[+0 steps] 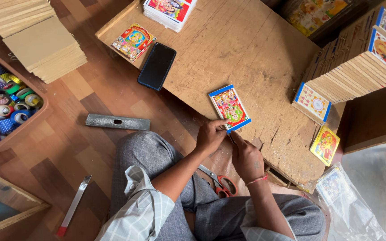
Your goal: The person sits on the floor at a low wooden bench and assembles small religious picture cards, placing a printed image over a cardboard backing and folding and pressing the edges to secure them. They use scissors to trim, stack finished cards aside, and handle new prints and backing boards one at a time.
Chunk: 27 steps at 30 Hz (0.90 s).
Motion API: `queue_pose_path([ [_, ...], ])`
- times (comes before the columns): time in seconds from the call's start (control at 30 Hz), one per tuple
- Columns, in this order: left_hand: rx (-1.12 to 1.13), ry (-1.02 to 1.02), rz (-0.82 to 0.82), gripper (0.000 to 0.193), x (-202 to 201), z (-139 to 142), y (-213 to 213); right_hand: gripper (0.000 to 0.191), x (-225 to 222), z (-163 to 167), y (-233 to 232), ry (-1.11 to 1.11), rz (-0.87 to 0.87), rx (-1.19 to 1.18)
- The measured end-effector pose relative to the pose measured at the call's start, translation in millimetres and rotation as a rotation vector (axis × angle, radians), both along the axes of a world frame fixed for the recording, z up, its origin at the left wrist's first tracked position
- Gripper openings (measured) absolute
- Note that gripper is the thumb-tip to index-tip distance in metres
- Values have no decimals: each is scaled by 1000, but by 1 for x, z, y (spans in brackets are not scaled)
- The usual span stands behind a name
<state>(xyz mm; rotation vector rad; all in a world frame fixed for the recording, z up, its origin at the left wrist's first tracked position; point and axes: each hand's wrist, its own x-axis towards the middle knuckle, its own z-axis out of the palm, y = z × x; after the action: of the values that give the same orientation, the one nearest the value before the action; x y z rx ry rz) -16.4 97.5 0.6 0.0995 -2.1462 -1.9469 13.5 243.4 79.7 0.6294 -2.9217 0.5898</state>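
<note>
A small blue-edged picture card (229, 107) lies flat on the low wooden board (246, 53) near its front edge. My left hand (210, 136) pinches the card's near corner with its fingertips. My right hand (246, 158), with a red thread at the wrist, touches the same near edge from the right side. I cannot tell whether a small tool is between the fingers. I sit cross-legged in grey trousers right behind the board.
A black phone (157, 66) and another picture card (133, 41) lie on the board's left. Stacked framed pictures (358, 67) stand right. Red-handled scissors (222, 184) rest by my lap. A metal bar (117, 122), a tray of tape rolls (3, 107) and cardboard stacks (36, 35) sit left.
</note>
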Motion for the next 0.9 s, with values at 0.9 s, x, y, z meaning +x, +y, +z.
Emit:
queue_pose_path([
  [0.9, -151, -214, 14, 40, 4, 15, -3, 35, 25, -56, 12, -127, -25, 181],
])
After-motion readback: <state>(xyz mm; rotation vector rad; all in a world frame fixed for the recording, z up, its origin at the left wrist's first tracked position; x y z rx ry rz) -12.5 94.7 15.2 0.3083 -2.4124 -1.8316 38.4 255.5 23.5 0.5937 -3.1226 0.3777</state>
